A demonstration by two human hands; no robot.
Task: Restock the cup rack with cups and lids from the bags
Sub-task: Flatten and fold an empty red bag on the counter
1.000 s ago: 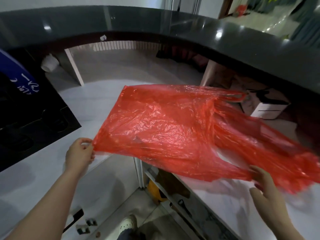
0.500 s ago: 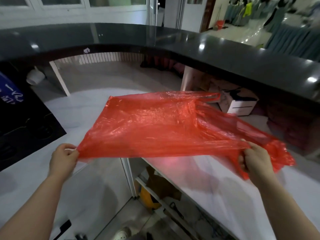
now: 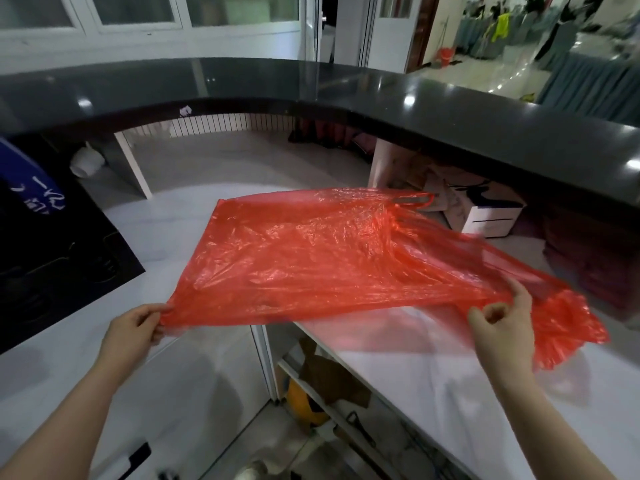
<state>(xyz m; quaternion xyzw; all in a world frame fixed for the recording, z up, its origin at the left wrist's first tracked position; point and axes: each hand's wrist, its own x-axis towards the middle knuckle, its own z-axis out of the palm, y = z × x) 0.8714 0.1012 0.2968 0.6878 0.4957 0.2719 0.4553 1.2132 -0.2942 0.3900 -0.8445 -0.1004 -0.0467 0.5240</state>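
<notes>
A glossy black curved counter top [image 3: 450, 109] arcs beyond our white marble worktop [image 3: 194, 237]. Our left hand [image 3: 130, 336] pinches the thin red plastic bag [image 3: 329, 261] at its near-left corner. Our right hand [image 3: 502, 327] grips its bunched right end, fingers curled.

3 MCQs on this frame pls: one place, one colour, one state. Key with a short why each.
1. Where is the bag?
A. Stretched in the air between both hands, above the white counter
B. Folded on the floor
C. Hung on a wall hook

2. What colour is the bag?
A. Blue
B. Translucent red
C. Black

3. What is the left hand doing?
A. Resting flat on the counter
B. Pointing at the window
C. Pinching a corner of the bag

Key:
1 A: the left hand and the right hand each hold an end, and it spans the gap over the counter.
2 B: red film, with the counter showing faintly through it.
3 C: thumb and fingers close on the bag's near-left corner.
</notes>
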